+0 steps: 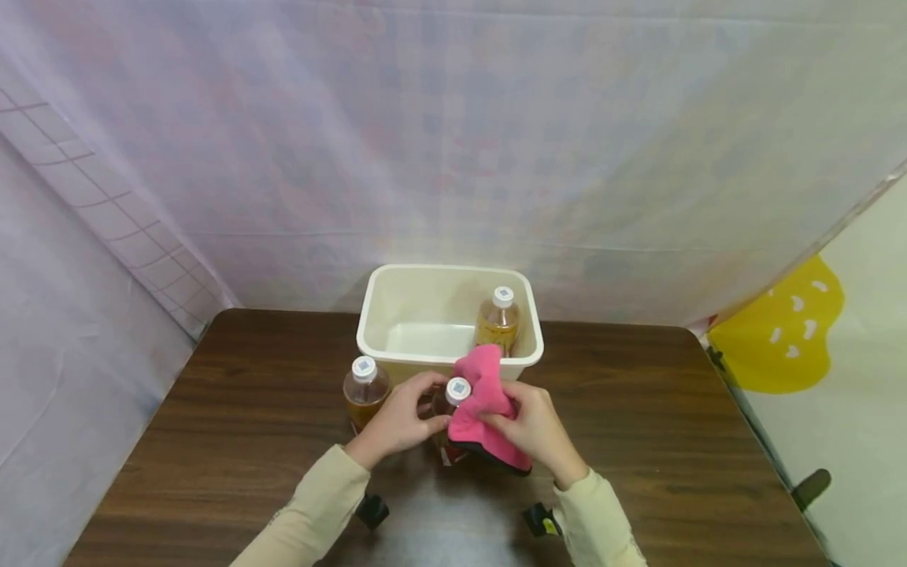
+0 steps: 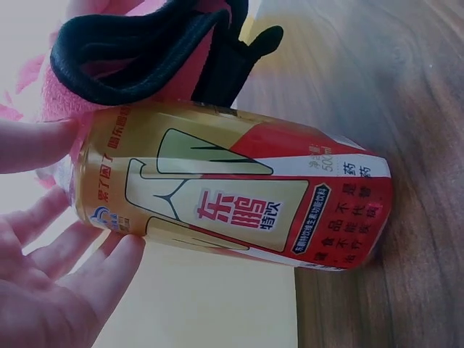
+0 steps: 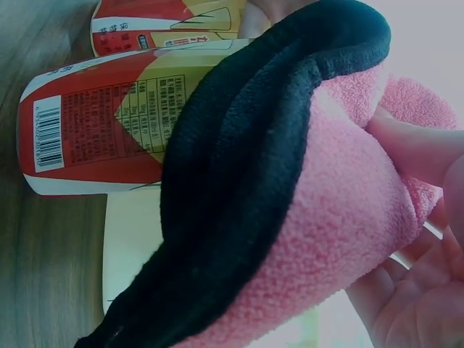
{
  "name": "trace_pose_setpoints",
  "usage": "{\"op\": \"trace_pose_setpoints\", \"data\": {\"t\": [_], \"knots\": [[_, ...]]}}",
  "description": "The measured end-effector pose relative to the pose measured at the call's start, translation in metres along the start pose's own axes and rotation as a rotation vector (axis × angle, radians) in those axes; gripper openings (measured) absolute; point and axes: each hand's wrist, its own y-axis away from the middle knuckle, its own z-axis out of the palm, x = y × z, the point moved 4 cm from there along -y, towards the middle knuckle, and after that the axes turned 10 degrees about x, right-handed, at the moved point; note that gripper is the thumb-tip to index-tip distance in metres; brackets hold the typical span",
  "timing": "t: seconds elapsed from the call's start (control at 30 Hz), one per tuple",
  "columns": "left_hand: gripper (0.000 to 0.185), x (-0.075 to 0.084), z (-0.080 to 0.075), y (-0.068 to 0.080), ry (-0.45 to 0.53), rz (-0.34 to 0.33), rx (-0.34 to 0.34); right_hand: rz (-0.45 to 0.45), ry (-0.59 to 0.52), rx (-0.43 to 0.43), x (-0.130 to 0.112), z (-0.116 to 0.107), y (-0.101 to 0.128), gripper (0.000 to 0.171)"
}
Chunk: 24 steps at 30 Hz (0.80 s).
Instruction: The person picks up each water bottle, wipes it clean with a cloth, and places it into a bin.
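hands (image 1: 468, 421) — bottle (image 1: 453, 405) half-hidden under cloth (image 1: 482, 402)

Tub (image 1: 397, 295) at table (image 1: 673, 425) rear, one bottle (image 1: 499, 319) in its right side; two bottles before it, left (image 1: 364, 387) and middle (image 1: 453, 398); cloth (image 1: 482, 405) on the middle one.
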Motion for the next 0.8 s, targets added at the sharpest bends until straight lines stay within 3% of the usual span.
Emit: {"op": "trace_pose_setpoints", "data": {"t": [0.43, 0.8], "knots": [[0.043, -0.001, 0.000, 0.000, 0.025, -0.035, -0.013, 0.101, -0.001, -0.087, 0.010, 0.007, 0.004, 0.023], [0.042, 0.000, -0.001, -0.002, -0.030, -0.023, -0.004, 0.150, 0.005, -0.122, 0.021, 0.012, 0.016, 0.020]]}}
